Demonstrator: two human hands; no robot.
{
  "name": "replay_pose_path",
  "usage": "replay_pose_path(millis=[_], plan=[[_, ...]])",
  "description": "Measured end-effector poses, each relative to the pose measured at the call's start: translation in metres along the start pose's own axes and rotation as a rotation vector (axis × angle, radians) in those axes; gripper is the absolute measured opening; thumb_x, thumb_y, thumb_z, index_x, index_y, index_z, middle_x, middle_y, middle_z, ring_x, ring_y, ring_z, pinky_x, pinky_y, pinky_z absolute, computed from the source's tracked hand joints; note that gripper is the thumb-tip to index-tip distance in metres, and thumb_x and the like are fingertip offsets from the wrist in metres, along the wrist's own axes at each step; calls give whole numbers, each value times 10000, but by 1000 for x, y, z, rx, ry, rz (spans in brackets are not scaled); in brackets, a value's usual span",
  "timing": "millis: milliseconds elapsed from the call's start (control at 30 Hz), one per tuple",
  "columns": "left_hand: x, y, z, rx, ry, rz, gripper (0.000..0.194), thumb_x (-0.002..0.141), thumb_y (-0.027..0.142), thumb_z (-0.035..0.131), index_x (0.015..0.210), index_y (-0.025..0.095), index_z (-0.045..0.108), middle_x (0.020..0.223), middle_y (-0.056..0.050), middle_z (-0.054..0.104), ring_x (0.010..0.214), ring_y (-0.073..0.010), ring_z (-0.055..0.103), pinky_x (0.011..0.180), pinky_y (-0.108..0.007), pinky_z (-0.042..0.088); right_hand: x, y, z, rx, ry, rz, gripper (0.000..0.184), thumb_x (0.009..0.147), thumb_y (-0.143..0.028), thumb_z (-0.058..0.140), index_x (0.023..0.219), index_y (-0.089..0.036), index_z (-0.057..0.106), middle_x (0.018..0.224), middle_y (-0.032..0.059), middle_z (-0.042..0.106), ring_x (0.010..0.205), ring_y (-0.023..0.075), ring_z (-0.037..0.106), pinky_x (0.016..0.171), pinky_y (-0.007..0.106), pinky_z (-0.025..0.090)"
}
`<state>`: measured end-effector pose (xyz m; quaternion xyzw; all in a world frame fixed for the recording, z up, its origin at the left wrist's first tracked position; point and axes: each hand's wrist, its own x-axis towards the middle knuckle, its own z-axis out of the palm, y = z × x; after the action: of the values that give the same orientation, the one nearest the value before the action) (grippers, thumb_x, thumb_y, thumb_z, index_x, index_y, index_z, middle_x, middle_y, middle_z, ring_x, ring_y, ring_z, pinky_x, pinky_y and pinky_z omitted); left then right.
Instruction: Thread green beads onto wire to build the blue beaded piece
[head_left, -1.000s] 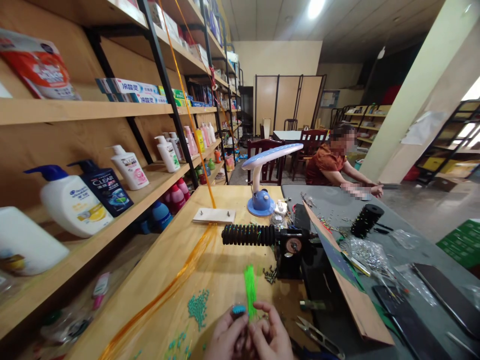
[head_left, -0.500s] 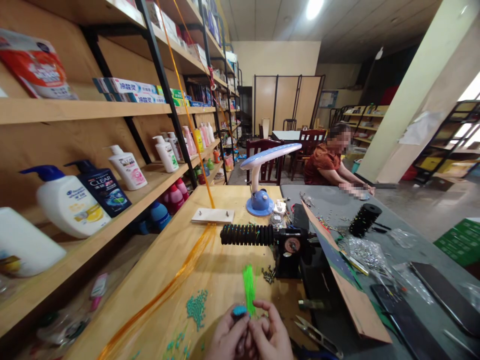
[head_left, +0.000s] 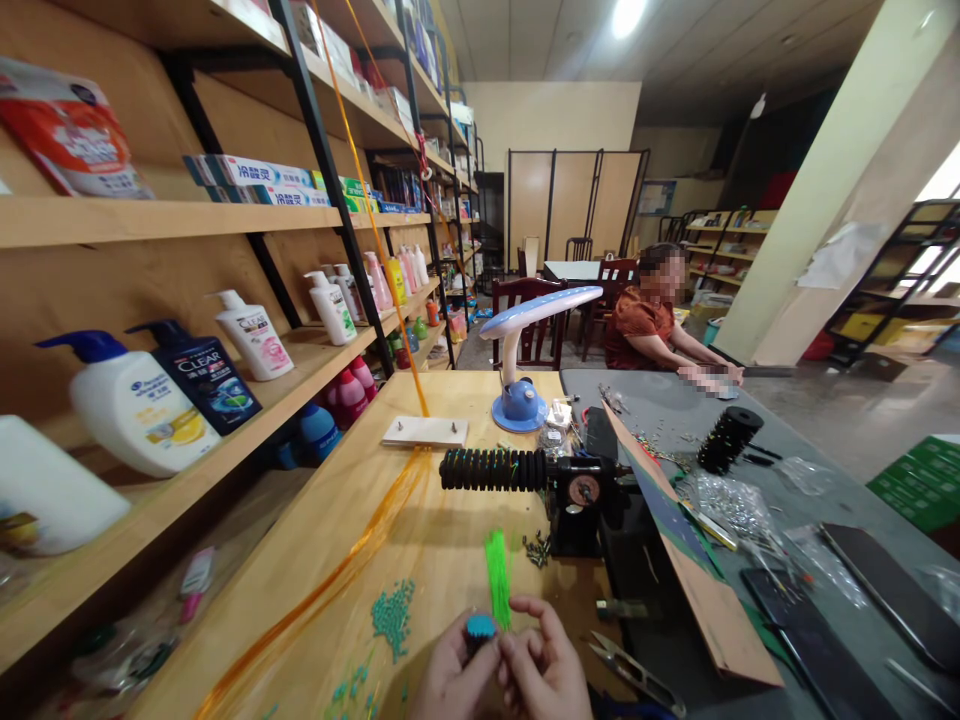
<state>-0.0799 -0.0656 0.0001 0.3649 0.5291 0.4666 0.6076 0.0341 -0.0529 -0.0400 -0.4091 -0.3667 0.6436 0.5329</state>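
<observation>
My left hand (head_left: 452,670) is closed around a small dark piece with a bright blue, ridged-edged top (head_left: 481,627). Close beside it, my right hand (head_left: 546,665) has its thumb and fingers pinched together near my left thumb, one finger raised and curled. What is in that pinch is too small to make out. Just beyond my fingertips, a bundle of bright green strands (head_left: 496,570) lies on the wooden tabletop (head_left: 442,545), its near end partly hidden by my hands. To the left lies a pile of small teal beads (head_left: 392,618), with more scattered nearer me.
A black ridged roller on a stand (head_left: 495,470) sits ahead, with a blue lamp (head_left: 519,405) behind it. Orange strands (head_left: 330,575) run across the left side. Snips (head_left: 637,672) lie at right. Another person (head_left: 645,325) sits across the grey table (head_left: 637,390). Shelves (head_left: 262,215) line the left.
My hands have separated slightly, and the blue top has tilted to show more of its face. The seated person has shifted a little to the left.
</observation>
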Motion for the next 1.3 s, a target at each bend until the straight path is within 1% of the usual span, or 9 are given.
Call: replay_pose_path(millis=[233, 367, 500, 600, 767, 867, 1000, 1133, 1300], plan=[[0, 7, -1, 49, -1, 142, 411, 693, 616, 748, 717, 213, 672, 579, 6, 657, 613, -212, 633, 660, -303, 513, 4, -1, -8, -15, -68, 2, 622, 782, -754, 647, 1058, -197, 612, 505, -64, 561, 364, 65, 436, 385, 164, 329], [6, 0, -6, 107, 50, 190, 402, 666, 601, 780, 736, 209, 729, 670, -25, 716, 700, -234, 652, 708, -305, 517, 9, 1, -13, -39, -103, 2, 599, 780, -725, 673, 1079, -208, 621, 520, -96, 473, 409, 62, 373, 415, 172, 285], [12, 6, -18, 162, 99, 261, 364, 760, 570, 721, 764, 207, 729, 711, -15, 690, 720, -208, 621, 693, -274, 490, 14, -6, -13, -315, -223, -57, 440, 820, -615, 690, 900, -184, 651, 562, -86, 427, 500, 91, 366, 483, 213, 312], [16, 14, -23, 210, 139, 337, 407, 782, 597, 686, 771, 191, 723, 634, 3, 622, 618, -176, 561, 598, -259, 454, 17, -10, -6, -566, -308, -109, 350, 873, -487, 630, 690, -201, 545, 575, -64, 436, 554, 113, 392, 545, 241, 321], [26, 17, -22, 116, 235, 326, 551, 721, 699, 680, 781, 154, 736, 538, 20, 563, 513, -156, 516, 514, -261, 412, 18, -7, 8, -703, -332, -175, 318, 920, -475, 500, 713, -239, 450, 575, -51, 473, 541, 134, 443, 535, 252, 318], [36, 18, -28, 36, 324, 303, 621, 653, 741, 705, 800, 139, 746, 530, 28, 551, 511, -148, 502, 505, -257, 392, 17, -2, 9, -660, -306, -143, 370, 915, -535, 514, 696, -248, 433, 533, -55, 488, 498, 128, 458, 509, 241, 326], [45, 31, -45, -10, 393, 306, 633, 637, 752, 707, 810, 144, 740, 559, 33, 554, 522, -128, 458, 511, -244, 370, 16, 3, 10, -385, -258, 31, 511, 804, -721, 602, 678, -252, 441, 420, -89, 463, 383, 90, 363, 429, 216, 255], [37, 37, -51, -22, 266, 267, 541, 625, 638, 806, 846, 146, 761, 705, -23, 675, 542, -115, 467, 530, -244, 386, 21, 0, 14, -116, -199, 125, 620, 627, -803, 717, 664, -230, 485, 466, -49, 574, 394, 75, 389, 447, 202, 272], [23, 23, -44, -69, 77, 136, 571, 585, 641, 836, 862, 146, 765, 716, -17, 672, 504, -87, 446, 482, -219, 278, 31, -1, 13, -82, -140, 147, 585, 574, -739, 806, 660, -191, 622, 597, -9, 652, 399, 62, 330, 400, 207, 202]])
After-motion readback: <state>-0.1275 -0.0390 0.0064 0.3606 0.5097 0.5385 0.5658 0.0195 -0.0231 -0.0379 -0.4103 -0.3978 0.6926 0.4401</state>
